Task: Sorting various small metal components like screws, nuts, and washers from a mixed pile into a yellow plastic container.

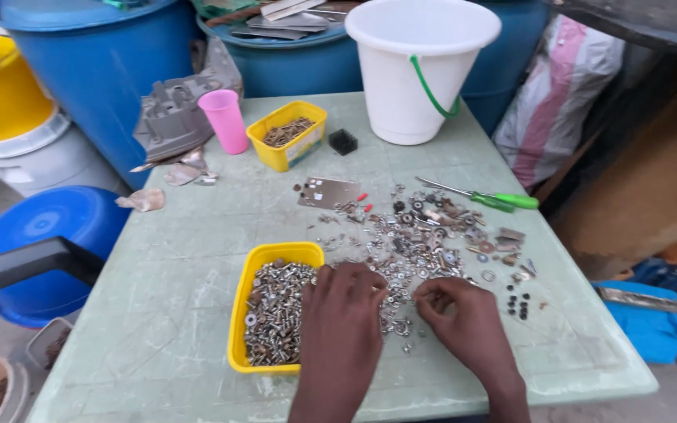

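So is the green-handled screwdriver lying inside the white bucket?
No, the green-handled screwdriver lies flat on the table, in front of the white bucket and beside the scattered pile of small metal parts.

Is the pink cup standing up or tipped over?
Standing up. The pink cup sits on its narrow base on the table, rim on top, beside the small yellow tub. Its inside cannot be seen.
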